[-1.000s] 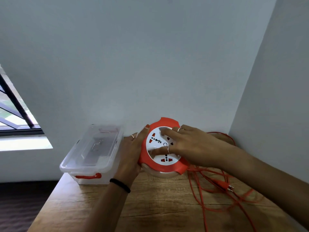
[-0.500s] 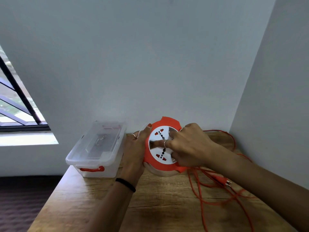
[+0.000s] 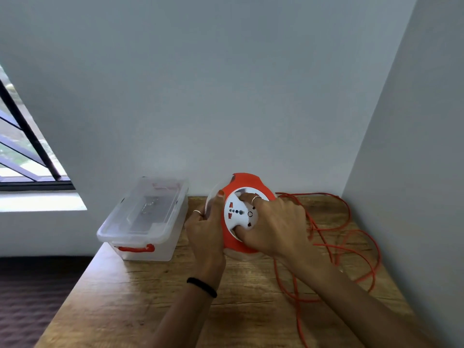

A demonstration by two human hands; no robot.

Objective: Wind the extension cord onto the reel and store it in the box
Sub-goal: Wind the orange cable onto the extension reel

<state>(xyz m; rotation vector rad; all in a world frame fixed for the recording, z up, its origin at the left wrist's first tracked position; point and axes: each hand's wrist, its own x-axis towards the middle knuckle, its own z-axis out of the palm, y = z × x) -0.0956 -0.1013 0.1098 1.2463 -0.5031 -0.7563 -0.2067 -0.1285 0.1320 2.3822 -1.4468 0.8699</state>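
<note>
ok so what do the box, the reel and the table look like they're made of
Box: clear plastic, slightly frosted; the inside shows through the lid.
Reel: hard plastic by the look, matte orange rim around a smooth white socket face.
Table: wood or wood-look laminate, matte; grain lines and cracks show, but which cannot be told.

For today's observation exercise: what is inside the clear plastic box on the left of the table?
Through the closed lid of the clear plastic box, a small metallic-looking item shows faintly near the middle. The cloudy plastic hides what it is. The reel and orange cord lie outside on the table.
</note>
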